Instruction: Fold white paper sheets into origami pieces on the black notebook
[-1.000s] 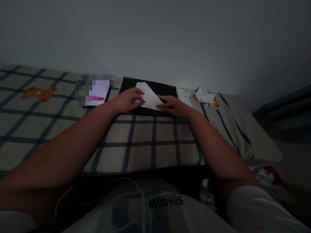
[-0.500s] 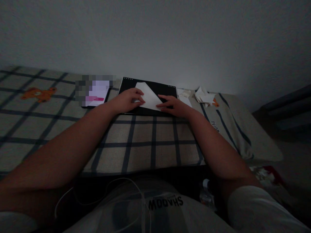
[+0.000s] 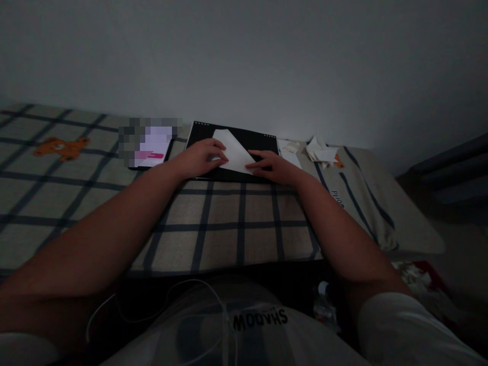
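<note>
The left hand covers the near left part of the white paper, and the right hand hides its near right corner, so the paper's full outline cannot be told. The lit screen beside the black board is pixelated and unreadable, and the pale scraps toward the bed's right edge are too small and dim to make out

Under both hands lay smooth matt white paper on a matt black board; beneath, woven checked cloth.
</note>
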Tool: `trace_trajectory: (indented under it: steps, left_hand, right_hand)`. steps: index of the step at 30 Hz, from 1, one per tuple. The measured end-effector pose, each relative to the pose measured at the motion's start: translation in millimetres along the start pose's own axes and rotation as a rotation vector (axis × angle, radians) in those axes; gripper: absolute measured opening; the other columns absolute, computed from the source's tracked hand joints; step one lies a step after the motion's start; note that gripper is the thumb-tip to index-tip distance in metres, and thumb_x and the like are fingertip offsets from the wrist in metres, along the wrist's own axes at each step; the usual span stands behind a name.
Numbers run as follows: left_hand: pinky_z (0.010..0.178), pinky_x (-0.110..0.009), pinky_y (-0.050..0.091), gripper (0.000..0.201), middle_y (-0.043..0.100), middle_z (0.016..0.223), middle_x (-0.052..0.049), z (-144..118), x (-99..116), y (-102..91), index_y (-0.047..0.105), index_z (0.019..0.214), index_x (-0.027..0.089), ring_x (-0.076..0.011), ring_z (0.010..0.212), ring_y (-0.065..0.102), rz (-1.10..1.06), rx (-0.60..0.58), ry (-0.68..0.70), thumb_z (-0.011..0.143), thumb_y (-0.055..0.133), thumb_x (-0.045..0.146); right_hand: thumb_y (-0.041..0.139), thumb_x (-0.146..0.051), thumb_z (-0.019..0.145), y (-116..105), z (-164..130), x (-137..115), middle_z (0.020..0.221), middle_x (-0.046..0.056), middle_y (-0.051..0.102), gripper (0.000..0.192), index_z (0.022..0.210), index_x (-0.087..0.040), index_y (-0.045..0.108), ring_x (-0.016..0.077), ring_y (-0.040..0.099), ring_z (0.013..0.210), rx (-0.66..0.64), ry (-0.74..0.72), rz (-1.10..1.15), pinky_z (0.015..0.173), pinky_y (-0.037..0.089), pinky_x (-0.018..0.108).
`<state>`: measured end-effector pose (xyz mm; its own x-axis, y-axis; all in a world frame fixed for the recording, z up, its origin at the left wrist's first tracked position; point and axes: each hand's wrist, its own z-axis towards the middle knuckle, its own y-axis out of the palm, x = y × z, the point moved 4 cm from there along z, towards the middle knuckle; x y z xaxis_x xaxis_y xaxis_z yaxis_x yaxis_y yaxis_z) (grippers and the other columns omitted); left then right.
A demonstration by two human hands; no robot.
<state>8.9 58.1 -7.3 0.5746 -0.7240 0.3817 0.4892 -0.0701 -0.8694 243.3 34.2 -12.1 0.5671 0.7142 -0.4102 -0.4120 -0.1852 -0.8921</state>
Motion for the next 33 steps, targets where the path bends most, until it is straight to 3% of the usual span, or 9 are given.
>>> trace_trajectory:
  steps: [9,17,22,27,33]
  left_hand:
    - [0.097,-0.038,0.04,0.028,0.06,0.116,-0.006,0.4,5.5,-0.8,0.072,0.095,0.023,-0.0221,0.11,0.052,0.055,-0.01,0.012,0.086,0.056,0.045]
    - [0.094,-0.047,0.037,0.023,0.064,0.106,-0.008,0.6,27.6,-8.0,0.074,0.095,0.023,-0.0292,0.108,0.05,0.312,0.008,0.019,0.086,0.054,0.033]
    - [0.095,-0.036,0.042,0.033,0.064,0.115,-0.007,-1.0,57.0,6.2,0.07,0.108,0.02,-0.0226,0.11,0.055,0.285,-0.143,0.182,0.089,0.043,0.021]
    - [0.097,-0.034,0.043,0.037,0.061,0.124,-0.006,-2.7,66.7,21.1,0.064,0.12,0.024,-0.0214,0.115,0.053,0.303,-0.181,0.145,0.094,0.038,0.027]
    - [0.098,-0.036,0.041,0.041,0.059,0.126,-0.009,-3.3,70.8,23.5,0.062,0.122,0.02,-0.0247,0.115,0.053,0.341,-0.196,0.178,0.096,0.038,0.042]
  right_hand:
    - [0.054,-0.027,0.091,1.6,1.4,1.8,0.149,0.003,0.044,0.031,0.12,-0.031,0.067,0.0255,0.041,0.135,0.0,-0.024,-0.013,0.112,0.031,0.051]
    - [0.053,-0.028,0.093,2.2,3.6,1.6,0.146,0.004,0.048,0.029,0.118,-0.03,0.068,0.0243,0.043,0.133,0.009,-0.047,-0.021,0.111,0.032,0.049]
    - [0.051,-0.026,0.093,2.7,3.8,1.2,0.146,0.004,0.047,0.03,0.117,-0.029,0.068,0.0232,0.044,0.132,0.017,-0.059,-0.031,0.111,0.033,0.047]
    - [0.052,-0.026,0.092,4.3,3.8,2.8,0.145,0.003,0.048,0.029,0.116,-0.03,0.068,0.0231,0.044,0.133,0.023,-0.056,-0.017,0.112,0.032,0.047]
    - [0.06,-0.025,0.087,-4.3,-0.4,5.7,0.139,0.005,0.052,0.025,0.109,-0.029,0.072,0.0226,0.047,0.129,0.068,-0.004,0.017,0.109,0.036,0.044]
